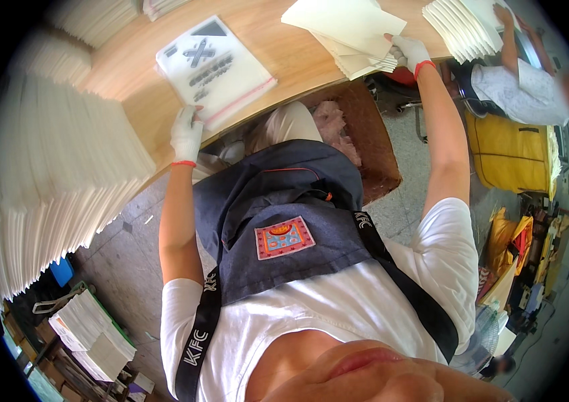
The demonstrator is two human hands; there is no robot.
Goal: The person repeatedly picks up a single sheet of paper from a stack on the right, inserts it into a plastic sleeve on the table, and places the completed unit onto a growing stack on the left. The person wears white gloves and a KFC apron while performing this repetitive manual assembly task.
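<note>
A stack of clear plastic bags (227,74) with dark print and a pink strip lies at the near edge of the wooden table. My left hand (186,136), in a white glove with a red cuff and bare fingertips, is closed at the bags' near left corner, fingers curled on the edge. Farther right, a fanned pile of cream paper booklets (344,30) rests on the table. My right hand (410,52), gloved alike, is closed on the right edge of these booklets, with the thumb on top.
Tall paper stacks (56,154) line the table's left side. Another fanned paper stack (462,30) stands at the right, where a seated person (522,90) works. Below the table are an open brown box (375,144) and a yellow sack (509,153). Bundled papers (93,335) sit low left.
</note>
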